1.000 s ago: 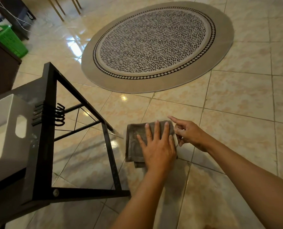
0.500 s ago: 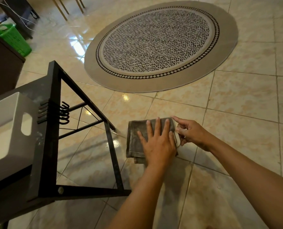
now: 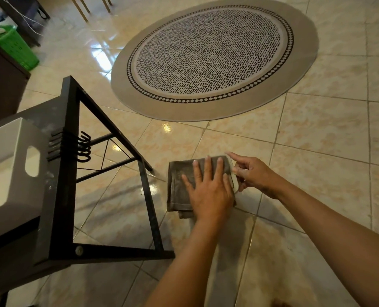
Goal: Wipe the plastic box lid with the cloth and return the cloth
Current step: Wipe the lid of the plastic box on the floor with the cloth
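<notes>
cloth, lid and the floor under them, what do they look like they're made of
Cloth: soft grey-brown fabric, probably terry towel; folded layers and a stitched hem show. Lid: only a pale, smooth rounded edge shows beside the cloth, likely plastic. Floor: glossy beige glazed tile, with grout lines and bright reflections.

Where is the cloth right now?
In the head view, the grey-brown cloth lies on the tiled floor at lower centre, pressed flat under the left hand, just right of the black metal stand.

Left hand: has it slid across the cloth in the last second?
No. The left hand stays flat on the cloth, which keeps its spot beside the black frame.
</notes>
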